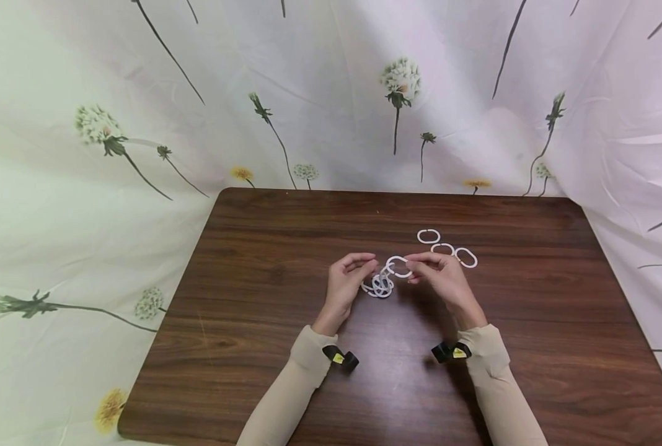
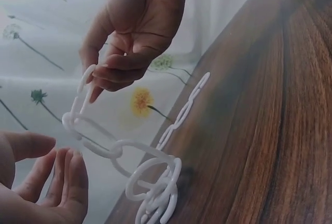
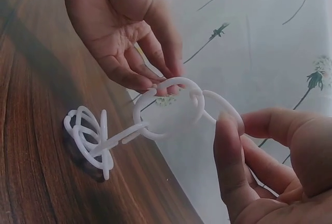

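A chain point(image 1: 383, 286) spans the space between the person's left hand point(image 1: 344, 286) and right hand point(image 1: 447, 280) above the tabletop point(image 1: 242, 322), its bunch just right of the left fingertips and its other end at the right ones, as I watch remotely. Three loose links point(image 1: 447, 244) lie on the table beyond the right hand, the leftmost farthest from my camera. Behind, a cloth backdrop point(image 1: 336, 142) hangs past the far edge.

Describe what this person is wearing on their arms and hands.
The left hand and right hand wear no gloves. The left sleeve and right sleeve are plain beige and long, with slightly wrinkled ends near the wrists. A small black device sits at the left wrist, and a matching one at the right. Each shows a yellow patch; any lettering is too small to read.
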Available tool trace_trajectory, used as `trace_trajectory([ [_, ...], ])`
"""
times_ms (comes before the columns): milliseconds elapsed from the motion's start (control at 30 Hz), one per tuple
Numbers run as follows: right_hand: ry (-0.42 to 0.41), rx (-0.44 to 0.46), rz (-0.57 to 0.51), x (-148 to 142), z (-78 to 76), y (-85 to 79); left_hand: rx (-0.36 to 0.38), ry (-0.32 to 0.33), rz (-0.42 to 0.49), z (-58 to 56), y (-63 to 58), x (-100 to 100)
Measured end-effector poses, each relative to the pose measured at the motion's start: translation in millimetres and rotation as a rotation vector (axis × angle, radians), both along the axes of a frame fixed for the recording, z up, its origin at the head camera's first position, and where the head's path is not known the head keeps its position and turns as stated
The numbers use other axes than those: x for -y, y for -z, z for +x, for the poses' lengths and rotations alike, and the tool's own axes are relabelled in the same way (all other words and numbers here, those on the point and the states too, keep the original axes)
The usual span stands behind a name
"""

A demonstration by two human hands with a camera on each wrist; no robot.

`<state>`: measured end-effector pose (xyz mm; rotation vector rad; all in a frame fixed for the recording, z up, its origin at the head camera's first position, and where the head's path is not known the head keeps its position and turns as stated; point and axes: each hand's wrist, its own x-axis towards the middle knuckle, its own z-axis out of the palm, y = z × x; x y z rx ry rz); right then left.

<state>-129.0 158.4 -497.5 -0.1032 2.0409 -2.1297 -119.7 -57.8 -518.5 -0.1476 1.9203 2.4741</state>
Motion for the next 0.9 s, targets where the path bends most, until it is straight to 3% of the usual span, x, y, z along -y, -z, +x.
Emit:
trace_trajectory([
  [300,-0.014,0.024,-0.009,3.4,0.2,2.3,0.03,0.07,0.063,-1.8,-4.8,-2.3],
  [633,-0.017,0.029,0.014,4.2,-1.0,2.5,0.057,0.125,0.042,-0.5,-2.6,-4.8],
  [900,-0.038,0.032,0.029,5.1,-3.1,1.5,0.077,0.152,0.084,0.9,-2.9,-5.3],
])
